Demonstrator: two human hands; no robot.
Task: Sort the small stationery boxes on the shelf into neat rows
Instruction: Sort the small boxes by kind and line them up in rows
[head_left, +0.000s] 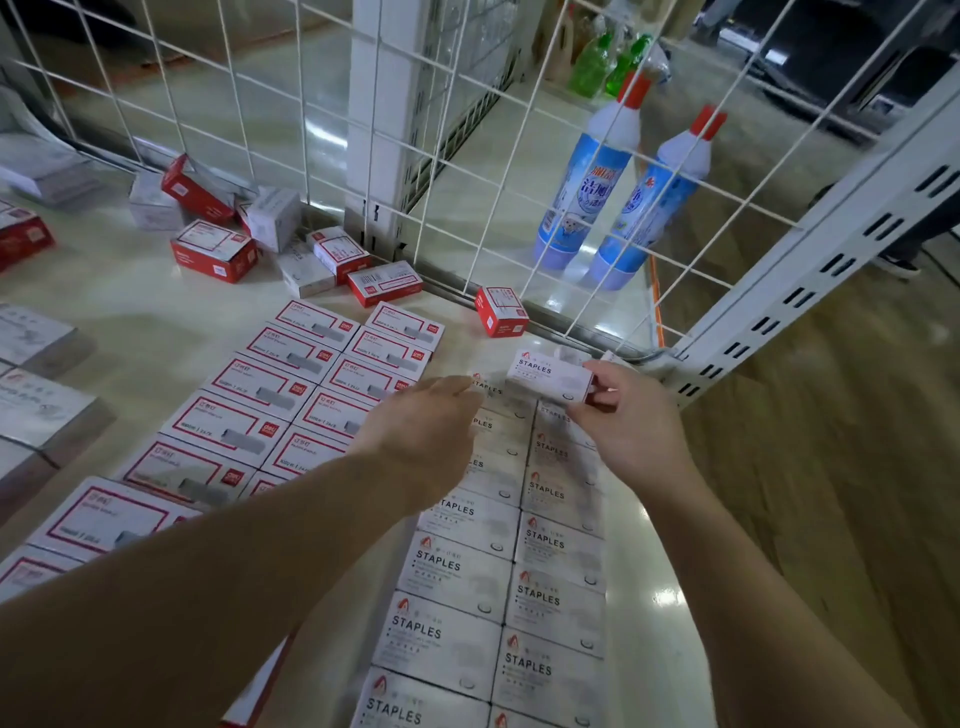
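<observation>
Staples rows (498, 597) fill the shelf's (130, 306) front edge; right hand (623, 421) pinches another box (550, 376) (row's far end), left hand (421, 426) flat, steadying.

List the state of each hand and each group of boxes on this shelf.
Right hand: grips a white STAPLES box above the far end of the white rows.
Left hand: open, fingers over the white rows.
White STAPLES rows: two neat columns, flat.
Red-framed box rows: two neat columns, flat.
Loose boxes: jumbled, unsorted by the wire grid.
</observation>
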